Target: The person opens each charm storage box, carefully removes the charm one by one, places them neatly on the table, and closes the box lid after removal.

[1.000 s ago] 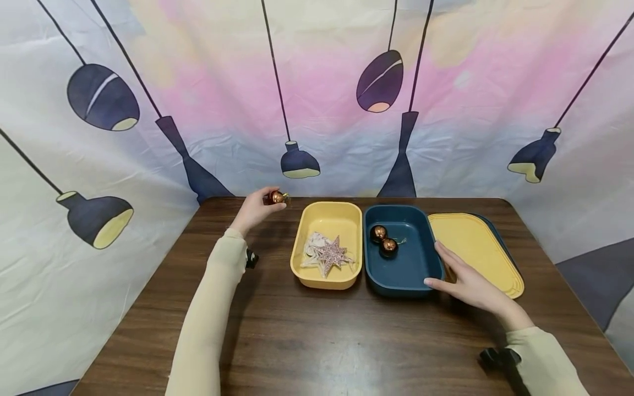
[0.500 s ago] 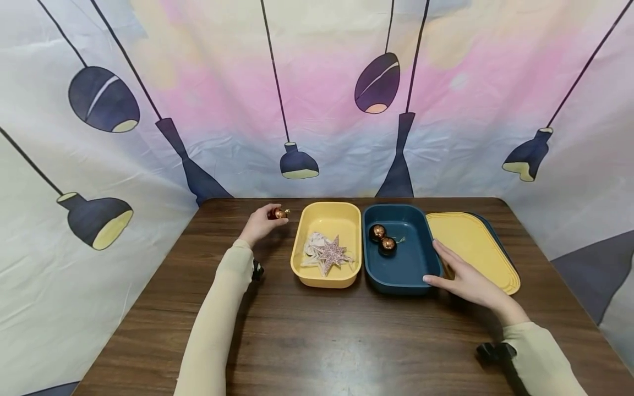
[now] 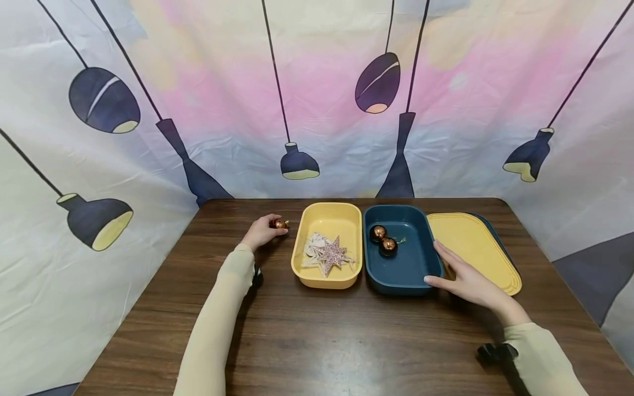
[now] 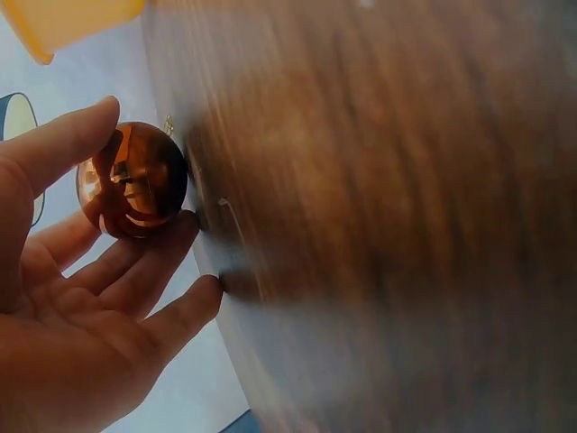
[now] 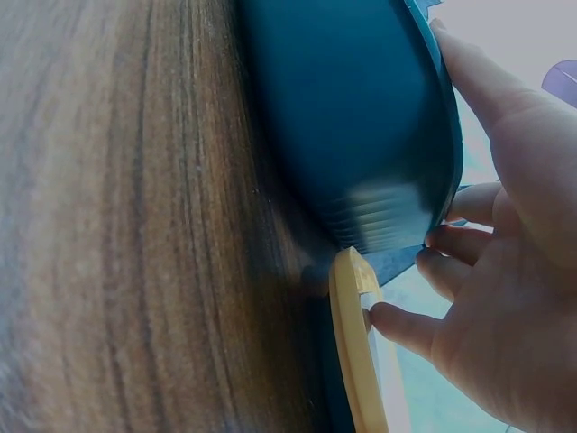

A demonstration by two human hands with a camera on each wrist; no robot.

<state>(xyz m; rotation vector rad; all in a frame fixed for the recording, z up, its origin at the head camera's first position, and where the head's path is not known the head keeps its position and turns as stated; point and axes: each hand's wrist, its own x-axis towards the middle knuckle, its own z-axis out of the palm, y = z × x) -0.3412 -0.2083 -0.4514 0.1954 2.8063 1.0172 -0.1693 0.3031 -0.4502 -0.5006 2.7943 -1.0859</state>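
– What does the left hand [image 3: 262, 232] hold?
– A bauble [image 4: 135, 185], pinched between thumb and fingers, low at the table [image 3: 297, 335]; whether it touches, I can't tell
– And the right hand [image 3: 468, 280]?
– Fingers spread, touching the rim of the blue box [image 3: 406, 269]; two more baubles [image 3: 388, 247] lie inside, left of that hand
– Between the hands?
– The yellow box [image 3: 328, 282] too, star [image 3: 332, 254] inside

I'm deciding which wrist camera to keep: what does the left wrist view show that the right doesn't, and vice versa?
Left wrist only: the left hand holding a copper bauble, and part of the yellow box. Right wrist only: the yellow lid and the right hand touching the blue box. Both: the wood-grain tabletop and printed backdrop.
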